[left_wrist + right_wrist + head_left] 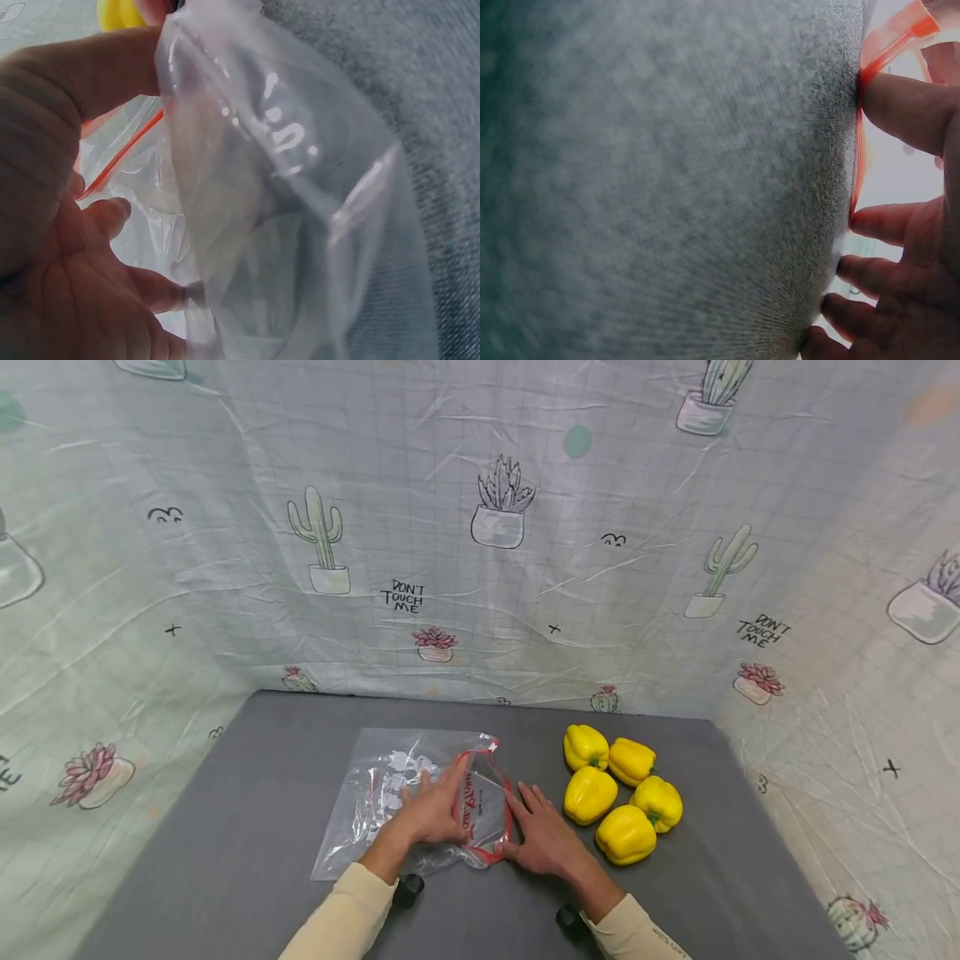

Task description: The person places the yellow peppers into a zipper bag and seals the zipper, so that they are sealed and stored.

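Observation:
A clear plastic zip bag (343, 852) with a red-edged mouth and red and white print lies flat on the grey table, its mouth toward the right. My left hand (431, 814) rests over the bag beside its mouth, fingers spread. In the left wrist view, the clear film (300, 225) stands up in a fold, with the thumb (112, 71) against it. At the mouth's right side, my right hand (547, 839) touches the red edge (510, 814). Its thumb (907, 109) and straight fingertips press at the table there, as the right wrist view shows.
Several yellow bell peppers (626, 837) sit in a cluster right of the bag, close to my right hand. The grey table (225, 827) ends at the back against a hanging sheet (555, 610) printed with cacti, which also lines both sides.

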The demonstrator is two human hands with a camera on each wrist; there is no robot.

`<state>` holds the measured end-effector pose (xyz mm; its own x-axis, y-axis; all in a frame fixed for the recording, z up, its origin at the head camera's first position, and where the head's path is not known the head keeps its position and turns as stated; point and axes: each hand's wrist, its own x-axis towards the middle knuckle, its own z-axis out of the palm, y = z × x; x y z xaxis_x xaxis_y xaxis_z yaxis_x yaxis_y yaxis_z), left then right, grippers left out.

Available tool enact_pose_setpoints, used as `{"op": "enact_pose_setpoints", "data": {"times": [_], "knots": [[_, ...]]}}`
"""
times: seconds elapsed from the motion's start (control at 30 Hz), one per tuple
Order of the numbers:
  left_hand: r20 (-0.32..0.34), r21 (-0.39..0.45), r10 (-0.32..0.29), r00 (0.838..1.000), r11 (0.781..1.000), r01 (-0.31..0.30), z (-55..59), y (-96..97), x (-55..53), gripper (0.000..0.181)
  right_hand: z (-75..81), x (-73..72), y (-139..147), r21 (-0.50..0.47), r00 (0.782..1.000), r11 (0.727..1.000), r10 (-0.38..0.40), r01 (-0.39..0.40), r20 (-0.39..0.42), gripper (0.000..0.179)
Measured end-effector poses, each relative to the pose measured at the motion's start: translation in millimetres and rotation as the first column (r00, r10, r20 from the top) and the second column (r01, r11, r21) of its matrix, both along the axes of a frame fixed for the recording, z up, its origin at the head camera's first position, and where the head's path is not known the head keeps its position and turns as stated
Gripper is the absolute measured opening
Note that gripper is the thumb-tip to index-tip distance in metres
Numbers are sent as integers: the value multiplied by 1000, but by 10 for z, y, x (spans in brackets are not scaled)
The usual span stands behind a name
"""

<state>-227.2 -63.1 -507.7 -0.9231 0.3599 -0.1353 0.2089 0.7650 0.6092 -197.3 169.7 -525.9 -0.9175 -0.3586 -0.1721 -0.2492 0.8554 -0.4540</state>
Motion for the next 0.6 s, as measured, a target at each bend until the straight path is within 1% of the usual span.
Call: {"op": "enact_pose_setpoints", "data": {"times": [0.1,0.23,0.4,0.6], "knots": [[-8,-21,-2,1000,1000,1,-23,1,3,131,-9,-17,-5,-1,1000,1000,0,0,2,86],[-15,-44,-1,1000,999,1,-45,39,-3,132,-28,-10,8,-18,1000,1000,-24,24,3,86],[-13,-61,12,1000,998,-13,-44,61,-9,135,-12,-6,-1,-40,999,999,-35,33,-36,83],[-4,-77,13,1000,997,-13,-39,54,-17,135,67,0,-5,-91,995,995,-57,49,-87,74]]}}
